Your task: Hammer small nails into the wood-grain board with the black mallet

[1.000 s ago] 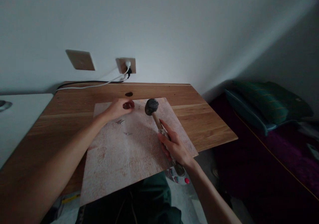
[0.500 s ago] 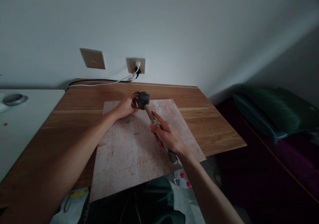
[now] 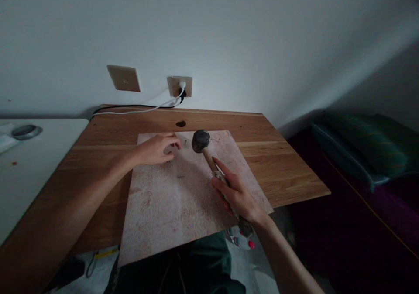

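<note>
My right hand [image 3: 236, 194] is wrapped round the wooden handle of a hammer [image 3: 207, 154], whose dark round head is lifted just above the far part of a pinkish board [image 3: 176, 198]. The board lies on a wooden desk [image 3: 98, 141] and overhangs its front edge. My left hand [image 3: 157, 148] rests on the board's far left part, fingers curled in a pinch over small nails; what it pinches is too small to make out. A single loose nail [image 3: 180, 176] lies on the board nearer to me.
A round hole [image 3: 180, 123] is in the desk beyond the board. A wall socket [image 3: 181, 86] with white and black cables sits behind the desk. A white table [image 3: 29, 154] adjoins on the left. A bed with a green pillow [image 3: 363, 145] lies to the right.
The hammer head came down beside my left hand's fingers half a second ago and has since lifted back up and to the right. My left hand has pulled slightly nearer.
</note>
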`<state>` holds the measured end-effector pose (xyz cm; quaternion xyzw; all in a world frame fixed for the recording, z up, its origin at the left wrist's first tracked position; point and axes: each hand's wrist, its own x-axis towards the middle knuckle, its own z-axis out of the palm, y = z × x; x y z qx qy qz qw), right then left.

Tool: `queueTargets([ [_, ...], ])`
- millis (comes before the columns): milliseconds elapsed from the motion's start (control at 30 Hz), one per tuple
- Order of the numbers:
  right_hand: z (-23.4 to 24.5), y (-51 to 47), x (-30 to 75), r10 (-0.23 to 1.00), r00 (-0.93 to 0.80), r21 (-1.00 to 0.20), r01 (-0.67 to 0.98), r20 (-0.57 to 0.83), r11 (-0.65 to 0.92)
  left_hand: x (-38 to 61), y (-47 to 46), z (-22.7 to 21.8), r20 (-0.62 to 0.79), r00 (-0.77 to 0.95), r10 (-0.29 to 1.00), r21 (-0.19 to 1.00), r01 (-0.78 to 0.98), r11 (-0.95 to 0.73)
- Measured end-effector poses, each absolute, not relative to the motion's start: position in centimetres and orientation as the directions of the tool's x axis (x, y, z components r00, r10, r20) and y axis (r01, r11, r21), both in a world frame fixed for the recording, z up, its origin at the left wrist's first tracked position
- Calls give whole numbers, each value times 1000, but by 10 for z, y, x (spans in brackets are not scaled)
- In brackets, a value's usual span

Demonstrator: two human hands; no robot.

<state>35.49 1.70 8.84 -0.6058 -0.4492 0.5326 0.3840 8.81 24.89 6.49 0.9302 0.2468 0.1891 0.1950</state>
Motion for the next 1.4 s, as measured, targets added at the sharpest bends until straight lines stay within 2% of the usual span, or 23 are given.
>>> queueTargets([
  [100, 83, 4, 361, 942, 16, -934, 131, -334, -333, 71, 230, 68, 232, 862, 450, 351, 357, -866],
  [300, 73, 3, 362, 939, 18, -932, 116, -343, -342, 58, 217, 61, 240, 888, 392, 145, 366, -919],
  [467, 74, 4, 362, 940, 1, -935, 108, -341, -339, 58, 204, 68, 228, 920, 318, 26, 321, -947],
  [567, 74, 3, 362, 940, -3, -935, 104, -341, -338, 60, 195, 74, 219, 933, 287, -6, 295, -955],
  [700, 73, 3, 362, 938, -6, -934, 99, -345, -343, 63, 201, 73, 257, 911, 323, 69, 316, -946],
  [867, 75, 3, 361, 937, -8, -933, 99, -349, -347, 81, 239, 58, 382, 716, 585, 310, 497, -811],
  [1000, 75, 3, 360, 937, -2, -932, 96, -350, -348, 103, 255, 45, 373, 593, 714, 455, 553, -698],
  [1167, 75, 1, 362, 935, -1, -932, 88, -354, -352, 110, 249, 36, 348, 550, 759, 528, 554, -643],
  [1400, 76, 2, 361, 935, 0, -933, 66, -354, -354, 106, 245, 37, 360, 546, 757, 547, 534, -645],
])
